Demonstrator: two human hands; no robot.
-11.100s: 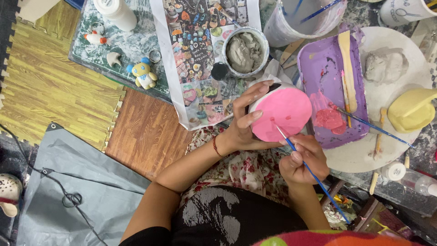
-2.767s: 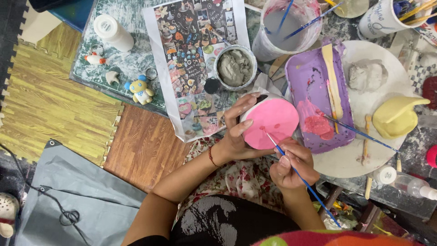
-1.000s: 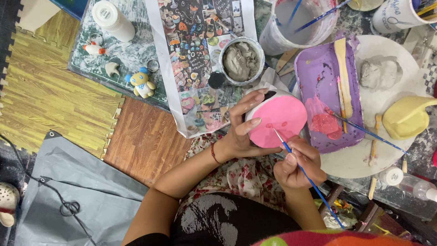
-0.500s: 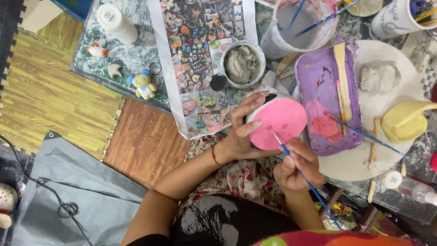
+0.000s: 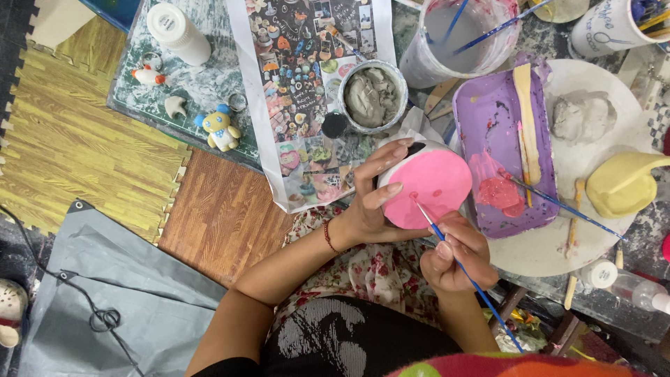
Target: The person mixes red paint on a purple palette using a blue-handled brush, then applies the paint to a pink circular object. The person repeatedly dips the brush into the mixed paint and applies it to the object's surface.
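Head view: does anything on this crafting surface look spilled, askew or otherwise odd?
Nothing looks spilled or broken. The left hand holds the round pink-painted pot while the right hand touches a thin blue-handled brush to it. Pink paint sits inside the purple rectangular tray. A second blue brush rests slanted across the tray's edge.

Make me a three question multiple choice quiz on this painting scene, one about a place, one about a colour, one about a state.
1. Where does the tub of grey clay stand?
A. on the printed sheet
B. in the purple tray
C. on the grey tarp

2. What colour is the painted face of the round piece?
A. green
B. pink
C. black

3. How is the thin brush held?
A. lying loose in the tray
B. standing in the water cup
C. pinched in the right hand, tip on the piece

Answers: 1 A, it sits on the sheet's right edge. 2 B, the face is pink all over. 3 C, the bristles touch the pink face while the left hand grips the piece.
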